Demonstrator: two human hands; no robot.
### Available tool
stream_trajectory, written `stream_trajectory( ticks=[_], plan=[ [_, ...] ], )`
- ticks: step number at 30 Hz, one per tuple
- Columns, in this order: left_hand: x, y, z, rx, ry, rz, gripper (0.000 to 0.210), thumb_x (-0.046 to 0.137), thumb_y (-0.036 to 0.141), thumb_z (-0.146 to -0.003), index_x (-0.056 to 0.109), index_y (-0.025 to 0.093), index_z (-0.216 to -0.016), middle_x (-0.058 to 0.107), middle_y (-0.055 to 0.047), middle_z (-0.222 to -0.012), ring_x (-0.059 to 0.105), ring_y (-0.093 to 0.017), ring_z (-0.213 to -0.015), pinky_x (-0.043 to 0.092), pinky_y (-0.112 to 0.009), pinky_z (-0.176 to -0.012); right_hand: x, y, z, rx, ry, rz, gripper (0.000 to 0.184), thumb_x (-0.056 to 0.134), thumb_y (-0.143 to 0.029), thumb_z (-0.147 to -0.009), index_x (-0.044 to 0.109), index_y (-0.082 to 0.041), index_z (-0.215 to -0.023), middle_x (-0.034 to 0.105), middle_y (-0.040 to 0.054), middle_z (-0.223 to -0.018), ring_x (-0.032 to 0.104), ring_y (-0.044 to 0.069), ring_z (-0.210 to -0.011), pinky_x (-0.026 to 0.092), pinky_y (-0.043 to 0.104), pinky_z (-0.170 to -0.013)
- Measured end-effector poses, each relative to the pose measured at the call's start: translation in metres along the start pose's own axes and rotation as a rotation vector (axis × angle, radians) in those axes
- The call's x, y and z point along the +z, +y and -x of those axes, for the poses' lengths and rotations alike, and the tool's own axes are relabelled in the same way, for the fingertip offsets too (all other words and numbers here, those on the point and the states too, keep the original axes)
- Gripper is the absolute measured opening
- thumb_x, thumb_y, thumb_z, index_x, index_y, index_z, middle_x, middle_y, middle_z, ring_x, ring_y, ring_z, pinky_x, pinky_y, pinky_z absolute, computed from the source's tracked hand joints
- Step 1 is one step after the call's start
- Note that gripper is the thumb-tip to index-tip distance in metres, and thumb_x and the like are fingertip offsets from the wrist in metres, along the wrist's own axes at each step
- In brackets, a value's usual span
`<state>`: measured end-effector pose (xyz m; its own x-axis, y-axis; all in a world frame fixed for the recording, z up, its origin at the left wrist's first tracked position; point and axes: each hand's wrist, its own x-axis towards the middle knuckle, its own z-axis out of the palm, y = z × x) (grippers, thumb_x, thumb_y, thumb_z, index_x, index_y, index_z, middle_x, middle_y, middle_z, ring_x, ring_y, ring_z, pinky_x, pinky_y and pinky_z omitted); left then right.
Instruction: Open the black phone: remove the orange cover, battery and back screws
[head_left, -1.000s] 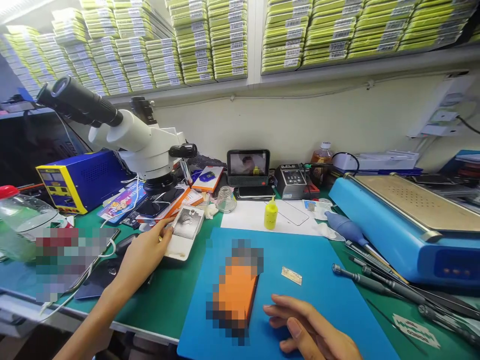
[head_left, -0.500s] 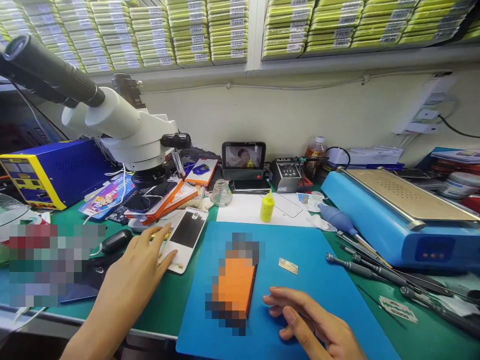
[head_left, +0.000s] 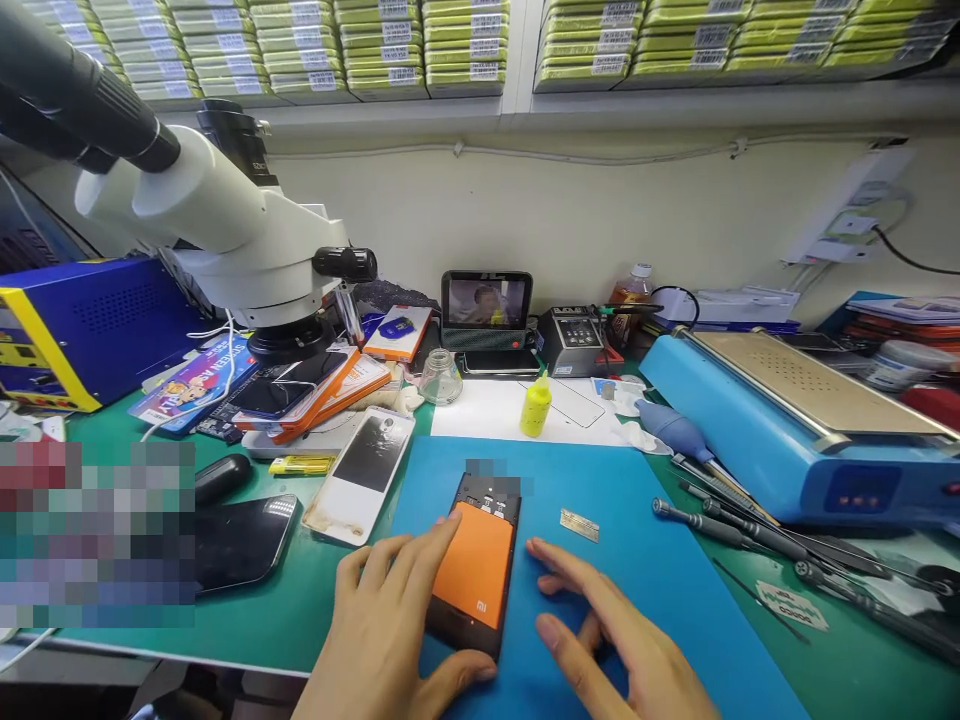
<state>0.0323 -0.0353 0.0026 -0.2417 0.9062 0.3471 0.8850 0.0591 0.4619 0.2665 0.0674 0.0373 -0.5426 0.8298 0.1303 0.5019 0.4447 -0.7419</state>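
Observation:
A smartphone (head_left: pixel 474 560) with its back off lies on a blue mat (head_left: pixel 645 620), showing an orange battery and a dark frame. Over its left side is my left hand (head_left: pixel 390 610), fingers spread, with the index fingertip by the battery's upper left and the thumb at the phone's lower end. My right hand (head_left: pixel 607 640) hovers just right of the phone, open and slightly curled, with nothing in it. Beyond it on the mat is a small metal plate (head_left: pixel 580 525). A white phone back cover (head_left: pixel 341 505) lies left of the mat.
A microscope (head_left: pixel 225 240) stands at the left. A yellow bottle (head_left: pixel 535 408) sits on white paper behind the mat. At the right are a blue heating plate machine (head_left: pixel 750 440), screwdrivers (head_left: pixel 720 535) and a razor blade (head_left: pixel 791 606). A black phone (head_left: pixel 247 545) lies at the left.
My left hand has left the white back cover and moved right onto the smartphone. My right hand stays beside the phone, nearly unmoved. The view has shifted slightly.

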Motion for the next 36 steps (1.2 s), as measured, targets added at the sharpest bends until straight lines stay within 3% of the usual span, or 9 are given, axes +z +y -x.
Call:
stream_trajectory(
  ticks=[3,6,10,13,18,24,28,31,36],
  plan=[
    [-0.008,0.007,-0.003,-0.090,-0.041,0.098,0.097,0.087,0.017,-0.078,0.051,0.035,-0.167,0.077,-0.009,-0.144,0.067,-0.040,-0.131,0.043,-0.056,-0.115,0.016,0.001,0.002,-0.203,0.146,0.274,0.054,0.064,-0.050,-0.109,0.062,-0.035,-0.161,0.081,0.0066,-0.138,0.083,0.025,-0.113,0.071,0.033,-0.093],
    [-0.017,0.012,-0.010,-0.220,-0.130,0.503,0.088,0.083,0.022,-0.085,0.054,0.041,-0.165,0.063,-0.008,-0.164,0.061,-0.039,-0.145,0.042,-0.057,-0.124,0.030,0.008,0.004,-0.322,0.259,0.463,0.062,0.064,-0.041,-0.109,0.051,-0.033,-0.170,0.075,0.0084,-0.149,0.076,0.031,-0.133,0.068,0.042,-0.106],
    [-0.032,0.018,-0.025,-0.491,-0.328,1.211,0.087,0.079,0.044,-0.097,0.040,0.037,-0.175,0.052,-0.014,-0.172,0.072,-0.035,-0.135,0.057,-0.049,-0.114,0.032,0.016,0.007,-0.329,0.282,0.537,0.065,0.062,-0.043,-0.111,0.046,-0.030,-0.173,0.071,0.0075,-0.156,0.075,0.030,-0.136,0.069,0.040,-0.103],
    [-0.040,0.023,-0.037,-0.675,-0.479,1.438,0.083,0.079,0.051,-0.099,0.047,0.030,-0.173,0.063,-0.018,-0.162,0.073,-0.038,-0.133,0.059,-0.052,-0.110,0.027,0.014,0.008,-0.339,0.258,0.551,0.060,0.060,-0.044,-0.112,0.049,-0.027,-0.169,0.070,0.0060,-0.158,0.074,0.027,-0.138,0.071,0.037,-0.100],
    [-0.039,0.024,-0.042,-0.684,-0.521,1.487,0.063,0.085,0.044,-0.098,0.067,0.031,-0.158,0.067,-0.012,-0.162,0.072,-0.035,-0.137,0.059,-0.045,-0.112,0.018,0.004,0.002,-0.421,0.221,0.474,0.051,0.058,-0.038,-0.114,0.058,-0.023,-0.162,0.072,0.0051,-0.154,0.072,0.024,-0.140,0.067,0.034,-0.107],
    [-0.035,0.025,-0.041,-0.763,-0.511,1.546,0.073,0.083,0.042,-0.101,0.055,0.026,-0.167,0.078,-0.014,-0.146,0.080,-0.029,-0.125,0.062,-0.037,-0.102,0.009,-0.002,-0.007,-0.569,0.229,0.449,0.042,0.055,-0.027,-0.114,0.066,-0.014,-0.152,0.074,0.0078,-0.150,0.074,0.020,-0.137,0.059,0.028,-0.115],
    [-0.031,0.024,-0.041,-0.696,-0.478,1.622,0.074,0.089,0.040,-0.097,0.060,0.026,-0.163,0.078,-0.013,-0.146,0.080,-0.029,-0.126,0.063,-0.035,-0.100,0.005,-0.008,-0.008,-0.660,0.274,0.494,0.035,0.052,-0.014,-0.112,0.076,-0.010,-0.137,0.078,0.0097,-0.142,0.079,0.019,-0.128,0.057,0.027,-0.117],
    [-0.030,0.021,-0.040,-0.656,-0.494,1.651,0.081,0.090,0.038,-0.096,0.054,0.027,-0.168,0.080,-0.012,-0.142,0.082,-0.026,-0.120,0.063,-0.032,-0.098,0.004,-0.013,-0.007,-0.701,0.295,0.504,0.032,0.053,-0.013,-0.112,0.081,-0.009,-0.127,0.080,0.0088,-0.136,0.081,0.018,-0.123,0.059,0.024,-0.113],
    [-0.029,0.017,-0.039,-0.609,-0.527,1.628,0.091,0.092,0.029,-0.095,0.045,0.029,-0.173,0.071,-0.013,-0.158,0.074,-0.026,-0.136,0.057,-0.035,-0.114,0.003,-0.019,-0.008,-0.759,0.309,0.539,0.030,0.054,-0.013,-0.112,0.084,-0.009,-0.118,0.082,0.0096,-0.130,0.084,0.018,-0.115,0.063,0.021,-0.105]
  ],
)
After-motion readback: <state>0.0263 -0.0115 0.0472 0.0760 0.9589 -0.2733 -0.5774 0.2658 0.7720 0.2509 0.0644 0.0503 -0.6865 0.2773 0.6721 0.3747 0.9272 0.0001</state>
